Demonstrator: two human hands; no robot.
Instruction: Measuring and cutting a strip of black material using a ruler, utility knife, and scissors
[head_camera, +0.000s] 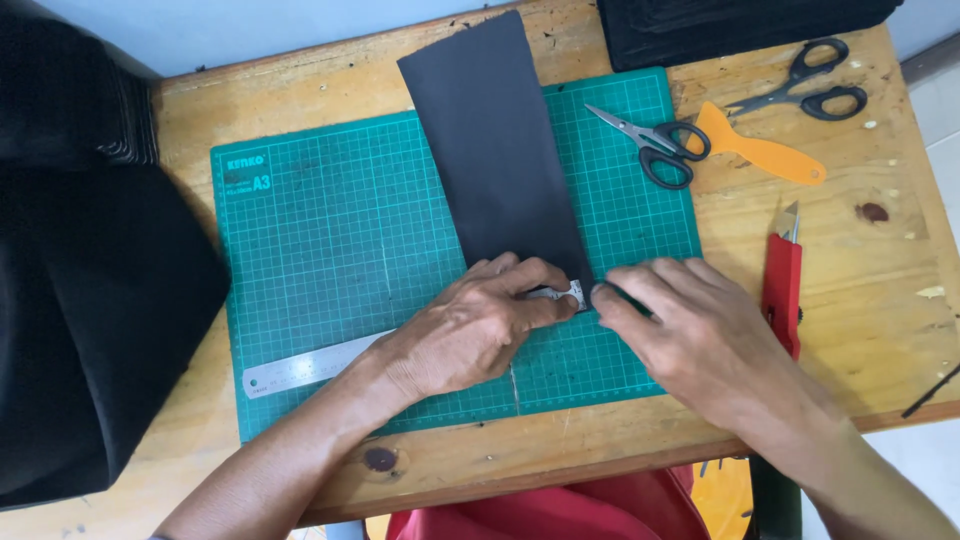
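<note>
One camera sits on the person's head and looks almost straight down at the wooden worktop (300, 130). It is close. The green cutting mat (330, 230) fills the middle, with both forearms coming up from below it.

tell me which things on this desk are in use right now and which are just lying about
In use:
left hand pressing the steel ruler
right hand at the ruler's end
black sheet under the ruler
green cutting mat

Lying about:
small scissors
large scissors
orange scraper
red utility knife
black fabric on the left
</note>
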